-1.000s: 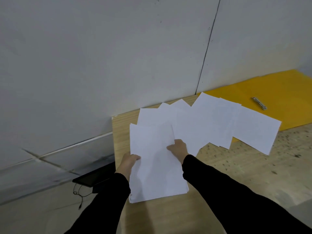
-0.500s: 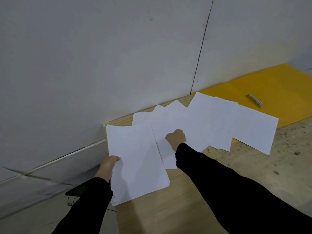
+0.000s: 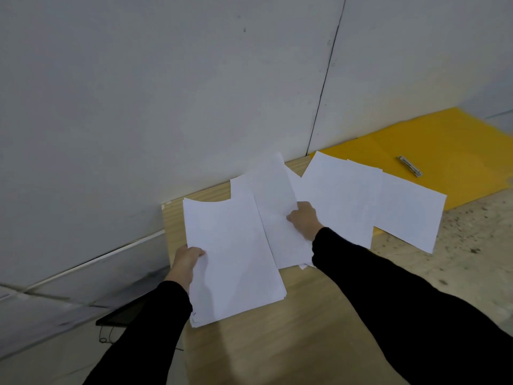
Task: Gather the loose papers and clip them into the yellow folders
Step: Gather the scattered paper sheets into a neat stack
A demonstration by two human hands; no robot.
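My left hand [image 3: 186, 262] grips the left edge of a stack of white papers [image 3: 233, 259], held above the table's left end. My right hand [image 3: 304, 218] pinches a few more white sheets [image 3: 273, 195], lifted and curling upward just right of the stack. Several loose papers [image 3: 369, 201] lie fanned on the table to the right, partly overlapping an open yellow folder [image 3: 449, 151]. The folder's metal clip [image 3: 410, 165] lies bare on its inner face.
The wooden table [image 3: 277, 343] butts against a grey wall [image 3: 194, 93]. Its left edge drops to the floor, where a dark tablet-like device [image 3: 122, 315] with a cable lies. The table's right part is a rough speckled surface [image 3: 472, 245].
My right hand has picked up sheets from the fan and lifted them toward the stack. My left hand has brought the stack back to the right, over the table's end.
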